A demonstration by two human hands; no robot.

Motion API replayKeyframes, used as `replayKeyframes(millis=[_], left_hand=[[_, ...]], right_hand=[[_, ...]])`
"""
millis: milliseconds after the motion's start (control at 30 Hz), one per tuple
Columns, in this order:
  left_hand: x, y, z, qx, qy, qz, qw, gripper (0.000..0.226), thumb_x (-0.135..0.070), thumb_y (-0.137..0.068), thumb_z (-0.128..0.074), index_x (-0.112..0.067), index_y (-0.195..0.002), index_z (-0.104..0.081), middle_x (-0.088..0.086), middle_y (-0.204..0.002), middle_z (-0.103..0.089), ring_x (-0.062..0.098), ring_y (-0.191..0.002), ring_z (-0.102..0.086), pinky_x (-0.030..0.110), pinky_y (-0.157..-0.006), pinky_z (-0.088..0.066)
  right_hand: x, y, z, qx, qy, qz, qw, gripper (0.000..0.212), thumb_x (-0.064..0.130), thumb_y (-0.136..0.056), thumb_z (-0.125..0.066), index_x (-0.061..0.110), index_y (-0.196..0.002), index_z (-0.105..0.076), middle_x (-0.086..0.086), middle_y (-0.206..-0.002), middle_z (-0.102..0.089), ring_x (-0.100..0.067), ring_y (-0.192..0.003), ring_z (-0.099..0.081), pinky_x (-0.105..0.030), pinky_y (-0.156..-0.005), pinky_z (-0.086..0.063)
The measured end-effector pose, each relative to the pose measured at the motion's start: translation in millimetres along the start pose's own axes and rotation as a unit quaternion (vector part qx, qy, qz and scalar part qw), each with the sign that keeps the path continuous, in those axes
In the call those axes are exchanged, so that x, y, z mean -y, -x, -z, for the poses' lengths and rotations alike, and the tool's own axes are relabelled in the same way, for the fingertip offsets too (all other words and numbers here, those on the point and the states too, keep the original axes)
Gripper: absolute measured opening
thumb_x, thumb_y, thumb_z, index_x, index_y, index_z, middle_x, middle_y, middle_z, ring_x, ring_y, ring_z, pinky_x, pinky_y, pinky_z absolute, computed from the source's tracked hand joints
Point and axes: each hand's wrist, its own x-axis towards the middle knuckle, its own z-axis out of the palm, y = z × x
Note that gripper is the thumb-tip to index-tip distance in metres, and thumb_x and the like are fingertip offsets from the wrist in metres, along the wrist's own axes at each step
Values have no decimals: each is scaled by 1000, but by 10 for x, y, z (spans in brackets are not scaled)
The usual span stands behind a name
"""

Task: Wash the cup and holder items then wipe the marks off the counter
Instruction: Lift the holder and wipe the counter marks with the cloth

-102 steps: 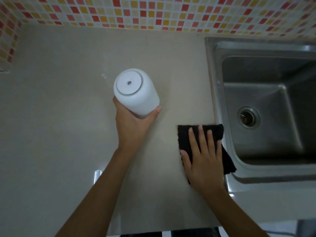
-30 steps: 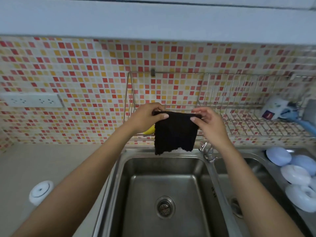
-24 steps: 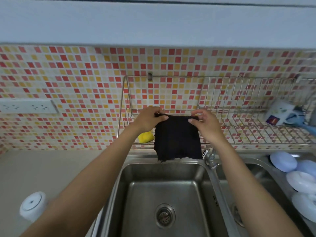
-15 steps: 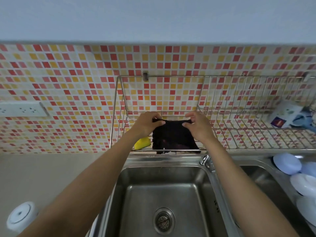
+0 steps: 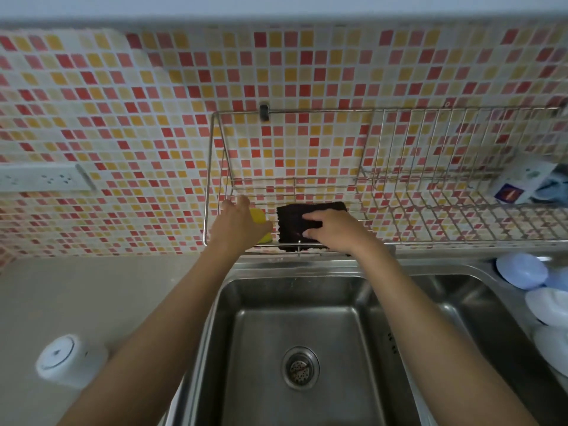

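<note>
At frame centre, the right hand [image 5: 333,230] presses flat, fingers spread, on a black cloth [image 5: 295,224] lying on the wire rack [image 5: 430,222] above the sink [image 5: 301,333]. The left hand [image 5: 238,226], fingers loosely open, rests over a yellow sponge [image 5: 259,217] just left of the cloth. A white cup [image 5: 69,361] stands inverted on the counter [image 5: 92,296], lower left.

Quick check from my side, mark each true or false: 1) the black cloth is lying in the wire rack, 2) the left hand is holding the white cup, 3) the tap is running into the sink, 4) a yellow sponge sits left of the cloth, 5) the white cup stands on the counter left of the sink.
1) True. The black cloth lies in the wire rack under the right hand.
2) False. The left hand is up at the rack; its palm cannot be seen.
3) False. The sink shows no water stream.
4) True. The yellow sponge is beside the cloth, partly behind the left hand.
5) True. The white cup stands on the counter.
</note>
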Motion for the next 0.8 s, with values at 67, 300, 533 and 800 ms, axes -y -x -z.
replayKeyframes(millis=[67,300,533,800], left_hand=[[-14,30,4,-25,38,-27,999,67,-40,-84,-68,-16,-140,-40,14,-143,-38,35,-117,-54,40,-91,-48],[13,61,1,-47,58,-35,997,57,-43,-84,-69,-19,-131,-50,9,-142,-41,30,-115,-56,37,-88,-48],[55,54,-18,-51,52,-52,996,56,-52,-82,-67,-25,-128,-51,5,-143,-41,28,-118,-53,43,-88,-51],[190,347,-205,-108,-122,-153,975,64,-60,-98,-11,-28,-150,-29,1,-160,-23,24,-147,-19,44,-119,-19]], right_hand=[[-7,19,35,14,-15,3,1000,51,35,-95,-57,29,-144,-44,0,-154,-34,-22,-136,-38,-30,-105,-33],[-38,48,7,-34,-73,27,996,14,30,-86,-70,27,-99,-70,4,-122,-61,-18,-114,-55,-27,-82,-40],[16,122,30,-9,-118,44,992,16,37,-86,-69,25,-87,-78,4,-142,-52,-19,-128,-49,-30,-97,-34],[54,130,-64,-64,2,26,998,36,45,-89,-54,20,-74,-74,3,-119,-68,-18,-100,-65,-36,-85,-49]])
